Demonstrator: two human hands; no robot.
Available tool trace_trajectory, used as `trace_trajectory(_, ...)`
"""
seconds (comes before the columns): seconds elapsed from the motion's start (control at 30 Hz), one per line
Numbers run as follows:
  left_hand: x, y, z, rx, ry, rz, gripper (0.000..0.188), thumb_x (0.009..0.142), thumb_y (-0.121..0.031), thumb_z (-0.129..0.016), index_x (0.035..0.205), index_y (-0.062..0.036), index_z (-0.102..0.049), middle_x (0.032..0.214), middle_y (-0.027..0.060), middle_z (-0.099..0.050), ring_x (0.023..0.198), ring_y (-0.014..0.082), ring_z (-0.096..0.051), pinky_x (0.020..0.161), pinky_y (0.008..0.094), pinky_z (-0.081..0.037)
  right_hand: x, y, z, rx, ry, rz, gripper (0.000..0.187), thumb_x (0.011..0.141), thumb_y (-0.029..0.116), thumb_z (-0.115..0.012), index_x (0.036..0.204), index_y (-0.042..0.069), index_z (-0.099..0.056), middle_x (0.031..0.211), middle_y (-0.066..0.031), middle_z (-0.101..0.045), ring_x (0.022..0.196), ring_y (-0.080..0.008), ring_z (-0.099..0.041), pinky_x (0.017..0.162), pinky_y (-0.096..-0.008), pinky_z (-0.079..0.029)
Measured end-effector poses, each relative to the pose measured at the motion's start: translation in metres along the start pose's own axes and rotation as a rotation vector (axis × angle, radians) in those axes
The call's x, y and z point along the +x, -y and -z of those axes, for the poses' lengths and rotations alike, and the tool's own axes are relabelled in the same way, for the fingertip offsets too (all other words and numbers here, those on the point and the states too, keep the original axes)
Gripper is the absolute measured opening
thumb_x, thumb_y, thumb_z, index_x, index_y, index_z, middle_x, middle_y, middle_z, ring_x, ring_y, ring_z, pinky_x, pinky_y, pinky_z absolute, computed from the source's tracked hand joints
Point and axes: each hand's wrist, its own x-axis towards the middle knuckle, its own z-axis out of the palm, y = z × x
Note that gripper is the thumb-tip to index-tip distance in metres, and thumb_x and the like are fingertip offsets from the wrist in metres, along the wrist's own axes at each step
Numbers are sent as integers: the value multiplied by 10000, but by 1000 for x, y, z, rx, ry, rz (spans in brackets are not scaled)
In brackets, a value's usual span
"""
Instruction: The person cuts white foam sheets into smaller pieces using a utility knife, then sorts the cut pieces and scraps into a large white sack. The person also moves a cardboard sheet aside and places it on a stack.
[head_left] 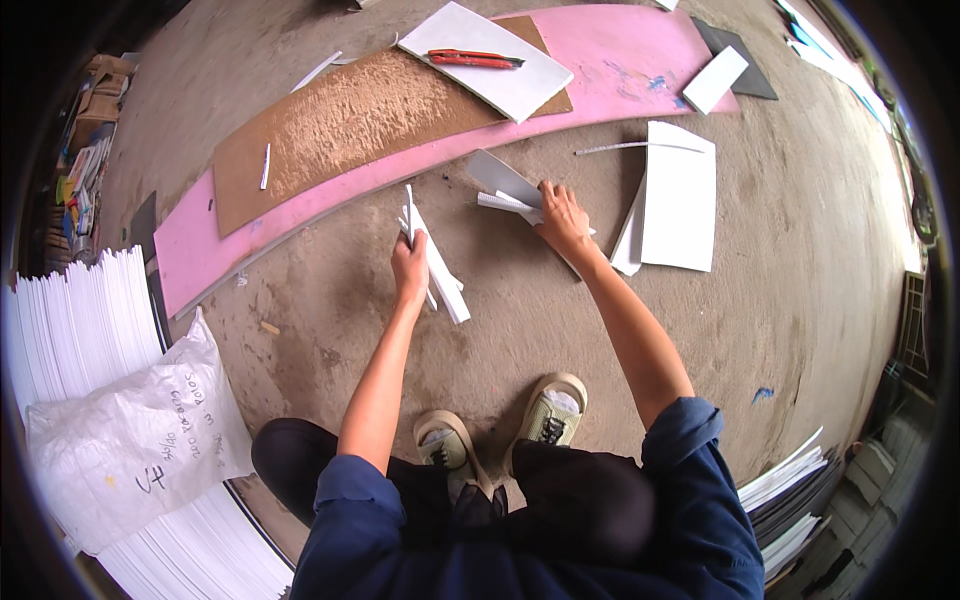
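Seemingly busy gathering: clamps white strips (445, 285) in left hand (408, 260), grips grey sheet (503, 177) jutting left of right hand (563, 215); next, likely needs both holds firm.

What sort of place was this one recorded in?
Likely a workshop, perhaps for cutting sheet material: a red, knife-like tool lies on a white board, the brown board beneath is scuffed rough, and white sheets are stacked at the left.
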Motion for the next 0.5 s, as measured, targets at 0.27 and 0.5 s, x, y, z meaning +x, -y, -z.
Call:
trace_trajectory(0.27, 7, 8, -9, -120, 35, 56, 327, 853, -273, -513, 992, 23, -540, 857, 144, -598, 796, 235, -564, 717, 327, -419, 6, 13, -6, -1, 55, -213, 270, 696, 19, -549, 964, 40, -522, 835, -172, -625, 810, -323, -620, 681, -413, -495)
trace_trajectory(0.5, 18, -15, -28, -219, 151, 114, 341, 831, -296, -571, 944, 25, -553, 786, 46, -551, 716, 128, -487, 663, 272, -402, 3, 7, 3, 61, 10, -236, 239, 681, 49, -579, 918, 54, -552, 815, -172, -622, 815, -326, -616, 690, -401, -499)
